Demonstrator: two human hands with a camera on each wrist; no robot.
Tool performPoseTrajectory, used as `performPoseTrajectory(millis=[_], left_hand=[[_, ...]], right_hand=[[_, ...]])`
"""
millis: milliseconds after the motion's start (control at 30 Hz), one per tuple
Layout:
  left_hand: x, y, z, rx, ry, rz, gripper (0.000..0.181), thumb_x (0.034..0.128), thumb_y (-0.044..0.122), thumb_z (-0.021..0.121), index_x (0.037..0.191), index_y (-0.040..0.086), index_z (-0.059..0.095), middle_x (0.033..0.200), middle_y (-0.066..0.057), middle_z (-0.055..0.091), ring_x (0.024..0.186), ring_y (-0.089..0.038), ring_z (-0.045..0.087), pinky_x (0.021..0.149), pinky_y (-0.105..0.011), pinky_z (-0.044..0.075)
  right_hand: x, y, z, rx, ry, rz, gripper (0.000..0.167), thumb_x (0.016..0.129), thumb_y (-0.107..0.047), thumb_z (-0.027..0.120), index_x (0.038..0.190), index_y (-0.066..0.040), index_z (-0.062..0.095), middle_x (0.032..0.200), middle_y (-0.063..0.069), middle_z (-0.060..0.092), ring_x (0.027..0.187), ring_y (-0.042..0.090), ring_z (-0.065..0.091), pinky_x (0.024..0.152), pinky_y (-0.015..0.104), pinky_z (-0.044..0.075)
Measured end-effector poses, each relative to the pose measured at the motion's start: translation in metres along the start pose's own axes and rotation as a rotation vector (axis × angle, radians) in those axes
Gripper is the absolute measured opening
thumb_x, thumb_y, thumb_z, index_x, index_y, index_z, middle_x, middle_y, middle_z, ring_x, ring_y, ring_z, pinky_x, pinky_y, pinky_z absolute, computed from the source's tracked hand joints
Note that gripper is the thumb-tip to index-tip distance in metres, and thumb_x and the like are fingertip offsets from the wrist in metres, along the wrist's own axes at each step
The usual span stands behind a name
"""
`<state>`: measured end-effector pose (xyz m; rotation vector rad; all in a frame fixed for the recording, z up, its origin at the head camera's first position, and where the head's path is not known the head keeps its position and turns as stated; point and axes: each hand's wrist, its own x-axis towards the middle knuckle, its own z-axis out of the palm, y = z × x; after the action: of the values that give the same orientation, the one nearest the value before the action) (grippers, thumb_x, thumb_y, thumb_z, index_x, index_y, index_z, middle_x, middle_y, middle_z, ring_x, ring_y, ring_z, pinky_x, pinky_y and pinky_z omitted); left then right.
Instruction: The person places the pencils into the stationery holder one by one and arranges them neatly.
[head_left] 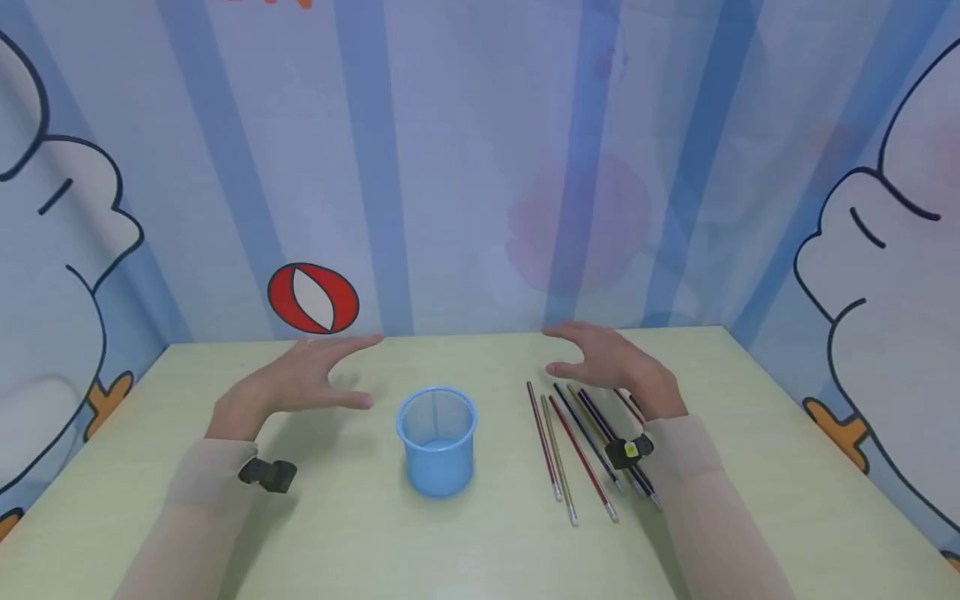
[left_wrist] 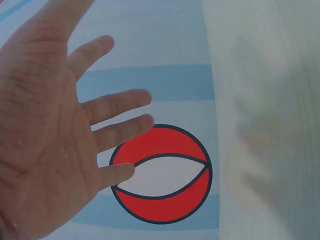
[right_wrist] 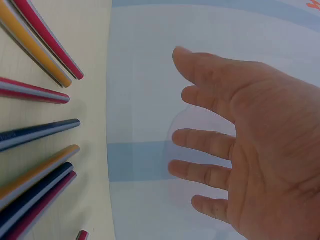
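Observation:
A light blue plastic cup (head_left: 441, 467) stands upright near the middle of the table, with its inside visible and nothing in it. To its right lie several pencils (head_left: 582, 458) in red, yellow and dark blue, with their eraser ends toward me; the right forearm partly covers some. My left hand (head_left: 300, 379) hovers left of the cup, fingers spread and holding nothing, as the left wrist view also shows in the palm (left_wrist: 45, 130). Above the far ends of the pencils is my right hand (head_left: 603, 358), its fingers extended and apart, touching nothing.
The pale wooden table (head_left: 337, 533) ends at a printed backdrop (head_left: 465, 167) with blue stripes and a red and white ball (head_left: 313, 298). Printed white cartoon figures flank the table on both sides. A small dark device (head_left: 268, 475) is strapped to each wrist.

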<state>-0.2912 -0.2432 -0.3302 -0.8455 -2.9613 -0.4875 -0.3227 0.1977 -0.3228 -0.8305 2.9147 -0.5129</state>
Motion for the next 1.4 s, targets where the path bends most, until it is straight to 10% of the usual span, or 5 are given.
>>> performPoseTrajectory(millis=[400,833,1400], left_hand=[[0.005,0.018,-0.008,-0.173,-0.070,-0.006,0.071,0.0851,0.060,0.070,0.146,0.030,0.050,0.137,0.001,0.059,0.126,-0.024,0.056,0.096,-0.051,0.048],[0.022,0.027,-0.013,-0.312,-0.237,0.037,0.052,0.0884,0.045,0.074,0.136,0.030,0.058,0.130,0.002,0.062,0.120,-0.026,0.060,0.095,-0.044,0.049],[0.023,0.038,-0.010,-0.436,-0.307,0.127,0.046,0.0877,0.037,0.076,0.129,0.023,0.061,0.126,0.002,0.064,0.115,-0.019,0.062,0.095,-0.047,0.049]], right_hand=[[0.010,-0.008,0.010,0.063,-0.082,0.041,0.055,0.100,-0.031,0.061,0.149,-0.014,0.046,0.140,0.020,0.055,0.125,0.036,0.056,0.098,0.051,0.046],[0.024,-0.018,0.010,0.108,-0.123,0.056,0.048,0.101,-0.028,0.061,0.144,-0.012,0.051,0.129,0.017,0.063,0.113,0.032,0.063,0.093,0.048,0.050],[0.034,-0.008,0.032,0.160,-0.163,0.076,0.044,0.100,-0.024,0.063,0.140,-0.010,0.055,0.122,0.017,0.064,0.105,0.030,0.065,0.090,0.047,0.051]])
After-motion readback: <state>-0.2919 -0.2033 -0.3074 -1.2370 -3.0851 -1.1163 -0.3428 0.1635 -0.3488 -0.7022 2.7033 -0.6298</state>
